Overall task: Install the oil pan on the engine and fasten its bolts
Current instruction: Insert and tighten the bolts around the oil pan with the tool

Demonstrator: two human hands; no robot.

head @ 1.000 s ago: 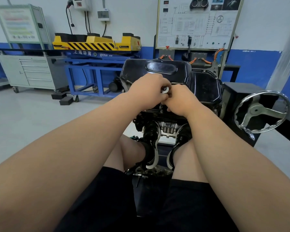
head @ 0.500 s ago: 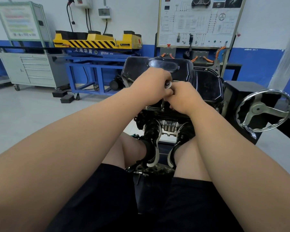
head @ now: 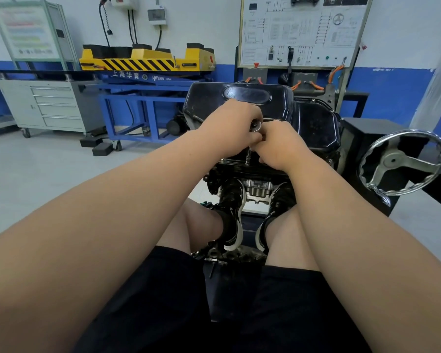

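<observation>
Hardly anything has shifted: left hand (head: 233, 122) and right hand (head: 280, 146) stay curled round the ratchet (head: 255, 126), apparently seated on a hidden bolt at six o'clock on the oil pan (head: 214, 103) flange. Tilting it could round the head.

Blue-banded wall (head: 392, 34), grey, perhaps concrete, floor (head: 49, 174).

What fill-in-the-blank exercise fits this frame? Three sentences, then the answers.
The oil pan on the engine is ____ in colour. The left hand and right hand grip one socket wrench, whose shaft points ____ to the pan's edge. The chrome handwheel stands on the person's ____ side.
Missing words: black; down; right.
</observation>
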